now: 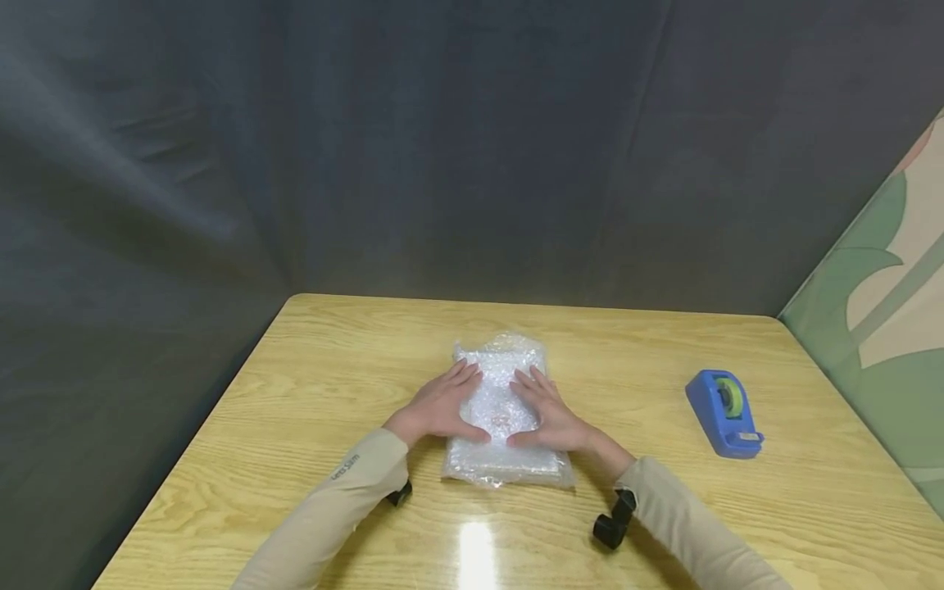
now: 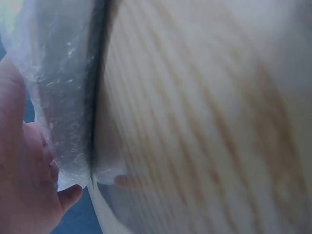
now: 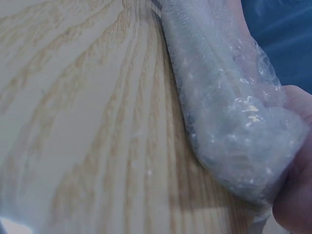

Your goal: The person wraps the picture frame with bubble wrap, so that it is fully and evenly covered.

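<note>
A flat package in clear bubble wrap (image 1: 498,401) lies on the wooden table, with loose wrap sticking out at its far and near ends. My left hand (image 1: 445,407) rests on its left side, fingers spread and pointing away from me. On the right side rests my right hand (image 1: 549,416), its fingers straight too and its thumb toward the left thumb. In the left wrist view the bubble wrap (image 2: 68,92) stands beside the left hand (image 2: 24,161). The right wrist view shows the wrap (image 3: 229,112) bunched against the right hand (image 3: 297,180). What the wrap encloses cannot be made out.
A blue tape dispenser (image 1: 724,414) with a green roll stands at the right of the wooden table (image 1: 295,426). Dark curtains (image 1: 457,147) hang behind and to the left. A patterned cloth (image 1: 885,311) borders the right edge.
</note>
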### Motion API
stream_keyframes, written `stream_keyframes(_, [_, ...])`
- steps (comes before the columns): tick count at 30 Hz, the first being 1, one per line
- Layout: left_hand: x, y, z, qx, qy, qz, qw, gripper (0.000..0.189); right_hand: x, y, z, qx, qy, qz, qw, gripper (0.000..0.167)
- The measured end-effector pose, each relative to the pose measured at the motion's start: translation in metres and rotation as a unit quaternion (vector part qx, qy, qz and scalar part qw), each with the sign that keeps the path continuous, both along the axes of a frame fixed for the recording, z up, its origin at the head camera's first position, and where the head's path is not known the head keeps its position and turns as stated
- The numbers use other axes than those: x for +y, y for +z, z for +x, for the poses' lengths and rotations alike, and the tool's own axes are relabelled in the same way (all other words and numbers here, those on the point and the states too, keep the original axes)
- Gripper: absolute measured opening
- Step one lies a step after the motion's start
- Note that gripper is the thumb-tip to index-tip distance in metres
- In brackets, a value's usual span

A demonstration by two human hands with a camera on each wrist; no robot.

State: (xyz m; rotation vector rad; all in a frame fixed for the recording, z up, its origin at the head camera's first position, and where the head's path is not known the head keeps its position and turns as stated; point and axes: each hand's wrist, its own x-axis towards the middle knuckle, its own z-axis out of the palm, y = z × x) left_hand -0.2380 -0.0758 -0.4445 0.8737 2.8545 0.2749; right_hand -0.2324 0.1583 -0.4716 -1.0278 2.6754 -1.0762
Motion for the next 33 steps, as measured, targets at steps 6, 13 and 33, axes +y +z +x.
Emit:
stream_keyframes(6, [-0.001,0.001,-0.001,-0.007,0.007,0.004,0.9999,0.107,-0.002,-0.002,-0.002,-0.001,-0.004,0.007,1.0,0.088])
stream_keyframes(13, [0.001,0.004,-0.003,-0.015,0.019,0.0,0.9997,0.106,-0.003,-0.002,-0.004,0.013,-0.004,0.006,0.9999,0.086])
stream_keyframes(33, [0.002,0.004,-0.004,-0.028,0.023,0.016,0.9992,0.109,0.069,0.043,0.013,0.014,-0.047,-0.053,0.9974,0.046])
